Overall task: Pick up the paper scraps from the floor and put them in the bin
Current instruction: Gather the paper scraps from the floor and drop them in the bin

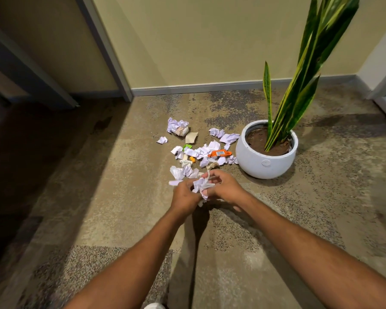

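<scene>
We observe both hands extended together over the carpeted floor [98, 175]. The left hand [184, 195] and right hand [224, 187] are closed from opposite sides around one crumpled wad of white paper [202, 186], with the fingers of each curled into it; the wad is held between them, above the floor. Just beyond the hands lies the remaining pile of paper scraps [198, 150], loosely scattered, with an orange wrapper [220, 153] among them and a larger crumpled ball [178, 127] at the far edge. Beyond the right hand and to its right stands a white plant pot [265, 161] holding a tall striped-leaf plant [299, 97], with the nearest scraps close against its side.
</scene>
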Action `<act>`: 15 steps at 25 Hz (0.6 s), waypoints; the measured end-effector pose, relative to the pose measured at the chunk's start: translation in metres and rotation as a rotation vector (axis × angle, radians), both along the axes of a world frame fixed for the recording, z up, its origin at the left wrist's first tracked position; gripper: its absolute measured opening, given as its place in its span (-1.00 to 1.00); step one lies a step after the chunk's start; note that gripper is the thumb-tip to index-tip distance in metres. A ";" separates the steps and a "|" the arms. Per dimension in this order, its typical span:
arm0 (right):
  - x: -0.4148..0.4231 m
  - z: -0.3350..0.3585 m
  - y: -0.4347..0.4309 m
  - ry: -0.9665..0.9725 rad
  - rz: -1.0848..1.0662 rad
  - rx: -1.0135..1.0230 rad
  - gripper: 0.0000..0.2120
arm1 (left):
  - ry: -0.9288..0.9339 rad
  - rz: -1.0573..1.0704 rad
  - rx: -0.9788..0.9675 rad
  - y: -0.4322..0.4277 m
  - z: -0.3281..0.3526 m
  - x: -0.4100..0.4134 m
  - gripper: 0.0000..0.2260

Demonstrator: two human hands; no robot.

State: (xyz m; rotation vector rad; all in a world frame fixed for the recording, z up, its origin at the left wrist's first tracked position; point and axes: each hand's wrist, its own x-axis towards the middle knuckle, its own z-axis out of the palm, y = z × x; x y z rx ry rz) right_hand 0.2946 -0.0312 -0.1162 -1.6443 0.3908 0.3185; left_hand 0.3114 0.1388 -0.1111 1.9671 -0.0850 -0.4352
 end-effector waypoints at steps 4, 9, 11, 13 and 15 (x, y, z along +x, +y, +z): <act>-0.010 0.034 -0.026 -0.068 -0.028 -0.030 -0.50 | -0.061 -0.023 -0.021 -0.026 0.026 -0.005 -0.83; -0.033 0.085 -0.071 -0.164 -0.108 -0.049 -0.51 | -0.062 -0.090 -0.124 -0.073 0.069 -0.008 -0.76; -0.047 0.109 -0.094 -0.219 -0.166 -0.065 -0.53 | -0.092 -0.128 -0.178 -0.100 0.090 -0.011 -0.79; -0.064 0.136 -0.120 -0.265 -0.230 -0.086 -0.55 | -0.112 -0.189 -0.228 -0.131 0.112 -0.018 -0.80; -0.083 0.160 -0.145 -0.286 -0.292 -0.091 -0.55 | -0.128 -0.247 -0.292 -0.162 0.134 -0.027 -0.77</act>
